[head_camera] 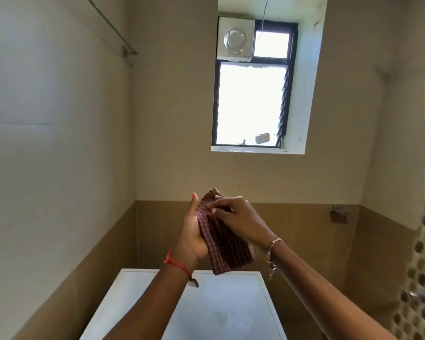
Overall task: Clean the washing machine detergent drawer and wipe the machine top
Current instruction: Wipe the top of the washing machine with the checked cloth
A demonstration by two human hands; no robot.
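Note:
A dark red checked cloth [222,244] is held up in the air above the white top of the washing machine [231,312]. My left hand [192,234] holds the cloth from its left side, palm under it and thumb up. My right hand [238,219] lies over the cloth's upper part, its fingers pinching the fabric. The cloth's lower corner hangs down just above the machine's back edge. The detergent drawer is out of view.
The machine stands between a tiled left wall and a mosaic shower wall [422,278] at right. A window [250,104] with an exhaust fan [236,40] is high on the back wall. A metal fitting [339,212] is on the back tiles.

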